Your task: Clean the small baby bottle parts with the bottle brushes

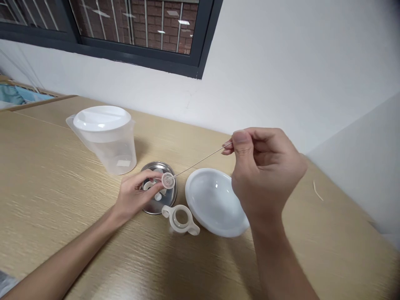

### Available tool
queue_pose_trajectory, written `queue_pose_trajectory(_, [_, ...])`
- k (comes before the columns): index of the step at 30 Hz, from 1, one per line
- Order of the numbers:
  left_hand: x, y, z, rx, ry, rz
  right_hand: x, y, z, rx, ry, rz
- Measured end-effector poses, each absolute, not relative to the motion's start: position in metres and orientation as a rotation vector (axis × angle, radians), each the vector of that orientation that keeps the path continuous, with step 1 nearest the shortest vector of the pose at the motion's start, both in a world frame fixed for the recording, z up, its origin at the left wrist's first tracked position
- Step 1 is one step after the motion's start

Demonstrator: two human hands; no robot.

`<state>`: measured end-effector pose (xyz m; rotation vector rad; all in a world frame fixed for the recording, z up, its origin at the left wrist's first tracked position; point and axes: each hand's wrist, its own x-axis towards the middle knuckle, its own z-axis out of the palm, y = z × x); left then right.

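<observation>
Between the thumb and fingers of my left hand [136, 193] is a small round translucent plastic piece [168, 181], its ringed face turned up. My right hand [265, 166], raised at the right, pinches a thin wire-like rod [203, 159]. The rod slants down to the left, and its far end reaches the middle of the round piece; whether it goes inside cannot be made out. Below my left hand sits a round metal dish [159, 207] with small pale parts in it. A two-handled clear bottle [183, 219] with an open top stands just in front of the dish.
A white bowl [215, 200] rests partly behind my right wrist. At the left back stands a translucent pitcher [115, 146] with a white lid. A thin pale strip [318, 191] lies on the wooden table [78, 208] at the right. Wall and window are behind.
</observation>
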<state>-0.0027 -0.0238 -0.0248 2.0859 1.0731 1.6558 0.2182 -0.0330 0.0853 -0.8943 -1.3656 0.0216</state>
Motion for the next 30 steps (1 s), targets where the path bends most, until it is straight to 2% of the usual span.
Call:
queue_pose_trajectory(10, [-0.002, -0.024, -0.028, 1.928, 1.132, 1.655, 0.221, -0.032, 0.085, -0.952, -1.450, 0.012])
queue_pose_trajectory(23, [0.009, -0.030, -0.022, 1.865, 1.229, 1.590, 0.184, -0.026, 0.052, -0.903, -1.602, 0.227])
queue_pose_trajectory(30, [0.004, -0.025, -0.030, 1.794, 1.283, 1.587, 0.179, -0.027, 0.043, -0.895, -1.686, 0.203])
